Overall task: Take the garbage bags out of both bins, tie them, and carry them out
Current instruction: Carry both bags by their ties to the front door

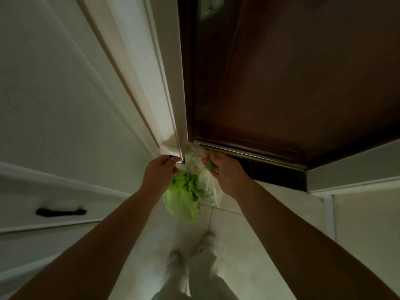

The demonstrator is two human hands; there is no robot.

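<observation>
Two filled garbage bags hang between my hands just above the floor. The green bag (183,202) hangs below my left hand (159,173), whose fingers are closed at its top. The white patterned bag (204,187) sits to its right, and my right hand (227,173) grips its green tie at the neck. Both bags are right at the foot of the dark brown door (292,83), close to its metal threshold (249,154). How each bag's neck is tied is hidden by my fingers.
A white door frame (164,94) runs up on the left of the brown door. A white cabinet with a black handle (61,212) stands at the left. A white wall and skirting (357,187) close the right side. My feet (190,252) stand on pale floor tiles.
</observation>
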